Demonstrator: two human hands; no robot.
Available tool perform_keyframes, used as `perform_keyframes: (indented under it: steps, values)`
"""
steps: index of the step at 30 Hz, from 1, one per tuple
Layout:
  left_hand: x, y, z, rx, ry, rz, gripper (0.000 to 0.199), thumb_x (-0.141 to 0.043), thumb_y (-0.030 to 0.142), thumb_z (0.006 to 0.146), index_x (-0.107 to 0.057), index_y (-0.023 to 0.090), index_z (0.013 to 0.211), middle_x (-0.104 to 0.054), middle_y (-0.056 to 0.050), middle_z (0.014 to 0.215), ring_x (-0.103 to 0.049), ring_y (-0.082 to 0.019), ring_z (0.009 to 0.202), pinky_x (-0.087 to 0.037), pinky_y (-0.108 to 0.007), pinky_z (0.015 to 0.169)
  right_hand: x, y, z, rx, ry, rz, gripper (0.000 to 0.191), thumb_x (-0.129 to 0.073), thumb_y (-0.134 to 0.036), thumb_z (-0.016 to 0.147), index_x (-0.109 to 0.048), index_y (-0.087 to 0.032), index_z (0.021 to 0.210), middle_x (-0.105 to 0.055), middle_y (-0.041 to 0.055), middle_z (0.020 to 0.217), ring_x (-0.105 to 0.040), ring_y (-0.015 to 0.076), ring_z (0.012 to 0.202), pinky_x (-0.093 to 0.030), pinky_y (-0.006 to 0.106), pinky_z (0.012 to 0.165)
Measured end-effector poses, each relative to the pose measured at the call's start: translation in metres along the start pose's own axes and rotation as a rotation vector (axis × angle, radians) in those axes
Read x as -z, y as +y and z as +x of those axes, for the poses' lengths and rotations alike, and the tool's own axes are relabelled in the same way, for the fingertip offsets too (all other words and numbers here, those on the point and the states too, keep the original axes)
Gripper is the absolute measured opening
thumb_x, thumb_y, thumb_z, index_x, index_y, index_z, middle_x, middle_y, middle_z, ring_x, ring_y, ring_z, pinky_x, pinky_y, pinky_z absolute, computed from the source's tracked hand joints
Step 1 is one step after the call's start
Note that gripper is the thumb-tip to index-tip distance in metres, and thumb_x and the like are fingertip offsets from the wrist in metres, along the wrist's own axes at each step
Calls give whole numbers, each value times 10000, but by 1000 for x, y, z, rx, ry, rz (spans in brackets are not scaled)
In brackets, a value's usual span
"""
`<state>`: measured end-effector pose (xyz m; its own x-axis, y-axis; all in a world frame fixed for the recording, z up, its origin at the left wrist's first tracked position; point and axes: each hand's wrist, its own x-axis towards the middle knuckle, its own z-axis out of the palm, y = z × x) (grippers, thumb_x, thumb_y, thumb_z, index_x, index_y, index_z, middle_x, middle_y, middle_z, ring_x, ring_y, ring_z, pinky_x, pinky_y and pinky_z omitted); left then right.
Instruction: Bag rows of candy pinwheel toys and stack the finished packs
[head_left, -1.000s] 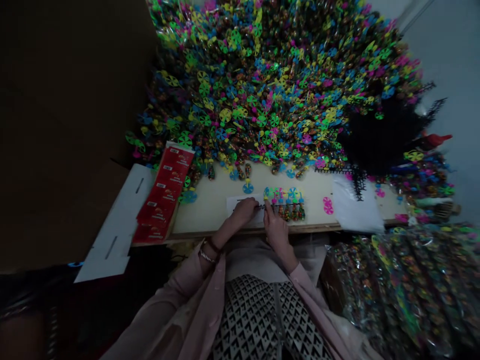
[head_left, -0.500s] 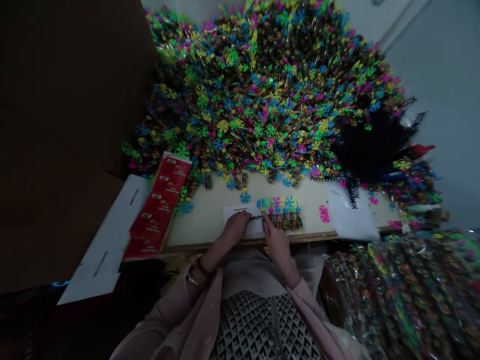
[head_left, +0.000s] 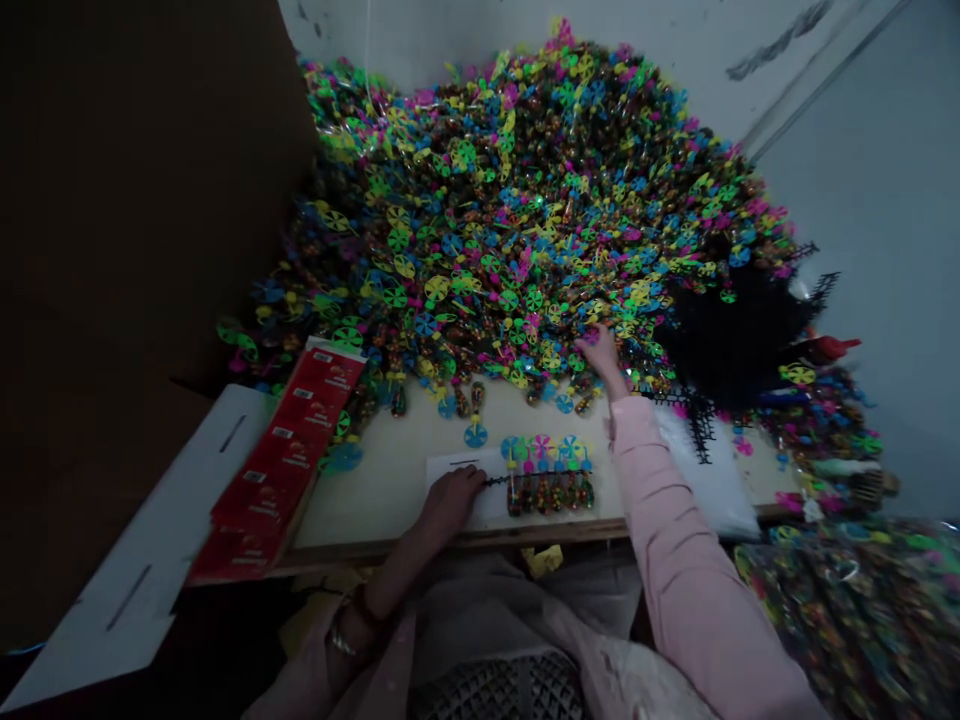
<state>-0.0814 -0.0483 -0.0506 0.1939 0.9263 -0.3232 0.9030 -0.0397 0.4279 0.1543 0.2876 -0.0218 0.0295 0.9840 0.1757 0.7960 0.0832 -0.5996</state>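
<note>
Strip [head_left: 496, 481] and toys [head_left: 556, 491], as laid out

Left hand [head_left: 452, 503]: low on the counter [head_left: 360, 505], over the card [head_left: 439, 468]; fingers narrow, holding the strip's left end. Toys: one row along the strip, wheels away from the body, just right of that hand.

Right hand [head_left: 601, 352]: at the near edge of the pile [head_left: 480, 230], beyond the row and to its right; fingers drawn in at a pink wheel [head_left: 590, 338] — whether they grip it, cannot tell.

Handling, as judged: a light fingertip pinch suits one toy, lifted clear so that neighbours do not snag; the left hand best keeps the strip flat and straight — a tug could skew the row.
</note>
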Motion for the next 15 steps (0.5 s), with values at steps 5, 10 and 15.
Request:
perform_keyframes:
  steps: [5,10,15]
  values:
    - [-3,-2,0,-19,13,-7,269,-356,225,962,-611,197,1039,-640,-75,1073,-604,-217,986,-433,-301,818,-15,9,-54,154,-75,51,303,-608,-388,788,-673,-163,980,-600,111,1046,-580,218,957,-459,359,886]
    - [-6,-4,0,-31,47,-1,243,-388,251,955,-614,195,1026,-643,-72,1051,-602,-214,984,-434,-295,824,25,45,-118,248,-210,234,382,-533,-465,850,-673,-209,1097,-642,84,1088,-610,180,874,-490,329,812]
    - [-9,-9,0,-80,102,-32,238,-394,243,950,-615,191,1020,-644,-68,1042,-596,-198,995,-437,-279,839,65,62,-134,119,-84,175,426,-359,-329,910,-601,-191,1232,-629,92,1185,-640,167,818,-511,333,767]
